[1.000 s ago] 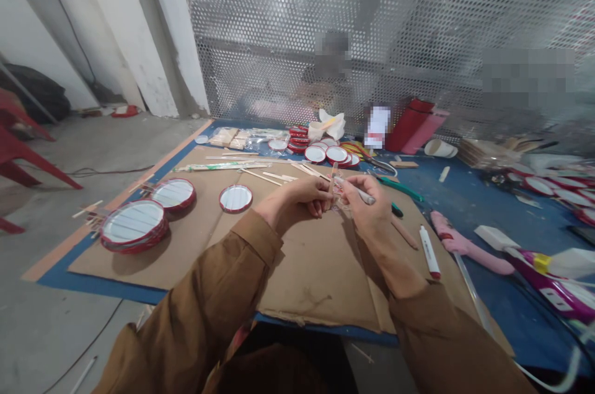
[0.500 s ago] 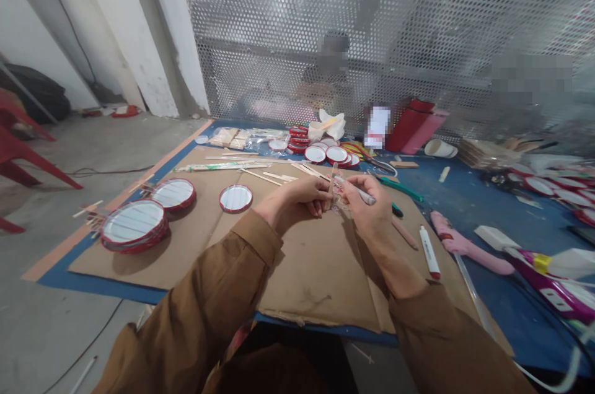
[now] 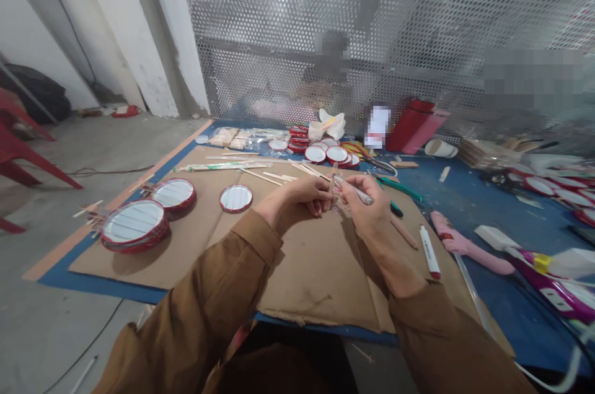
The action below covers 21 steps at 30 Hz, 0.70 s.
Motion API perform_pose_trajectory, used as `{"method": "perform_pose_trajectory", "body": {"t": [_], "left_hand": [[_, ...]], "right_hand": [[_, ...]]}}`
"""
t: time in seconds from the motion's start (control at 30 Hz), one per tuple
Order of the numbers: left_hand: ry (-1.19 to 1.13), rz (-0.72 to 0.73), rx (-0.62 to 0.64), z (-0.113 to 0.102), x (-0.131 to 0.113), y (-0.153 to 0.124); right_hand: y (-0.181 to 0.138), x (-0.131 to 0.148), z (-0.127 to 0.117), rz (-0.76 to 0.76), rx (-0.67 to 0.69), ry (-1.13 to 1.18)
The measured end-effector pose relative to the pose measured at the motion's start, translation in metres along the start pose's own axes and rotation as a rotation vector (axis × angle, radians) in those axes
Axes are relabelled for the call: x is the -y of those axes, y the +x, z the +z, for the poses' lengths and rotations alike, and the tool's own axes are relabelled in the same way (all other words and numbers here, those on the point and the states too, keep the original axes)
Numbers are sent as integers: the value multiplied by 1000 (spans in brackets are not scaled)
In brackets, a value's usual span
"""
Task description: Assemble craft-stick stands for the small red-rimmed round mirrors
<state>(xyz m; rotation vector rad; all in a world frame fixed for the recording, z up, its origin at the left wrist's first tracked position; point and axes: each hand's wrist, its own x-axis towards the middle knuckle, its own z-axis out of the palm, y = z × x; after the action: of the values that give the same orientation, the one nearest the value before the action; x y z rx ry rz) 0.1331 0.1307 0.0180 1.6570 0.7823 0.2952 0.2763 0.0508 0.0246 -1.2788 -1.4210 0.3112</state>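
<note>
My left hand point(image 3: 314, 196) is closed on a thin wooden craft stick point(image 3: 333, 178), which stands nearly upright from the fingertips. In my right hand point(image 3: 372, 203) is a white marker pen point(image 3: 361, 194), pinched with its tip end close to the stick; whether the tip touches the wood I cannot tell. Both hands are above a brown cardboard sheet point(image 3: 307, 270). A small tangle of rubber bands point(image 3: 343, 201) lies beneath and between them. To the right of my right hand, a second white marker with a red cap point(image 3: 430, 253) rests on the cardboard.
Red-rimmed lids, joined with sticks point(image 3: 134, 225), lie at the left, and one single lid point(image 3: 235, 198) nearer the middle. Behind are loose sticks point(image 3: 263, 177) and stacked lids point(image 3: 316, 154). A pink glue gun point(image 3: 469, 248) and purple power strip point(image 3: 551, 288) occupy the right, with a cable.
My right hand has shifted very slightly to the left with the marker. My left hand and the stick hold almost the same position.
</note>
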Motion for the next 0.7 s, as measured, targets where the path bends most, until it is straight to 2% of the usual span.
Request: {"method": "perform_pose_trajectory", "body": {"t": [0.13,0.7], "left_hand": [[-3,-10,2,0,1,2],[-23,8,34,-3,4,4]], "right_hand": [[1,-3,1,-40,-25,6],[2,-9,1,-5,-22,13]]}}
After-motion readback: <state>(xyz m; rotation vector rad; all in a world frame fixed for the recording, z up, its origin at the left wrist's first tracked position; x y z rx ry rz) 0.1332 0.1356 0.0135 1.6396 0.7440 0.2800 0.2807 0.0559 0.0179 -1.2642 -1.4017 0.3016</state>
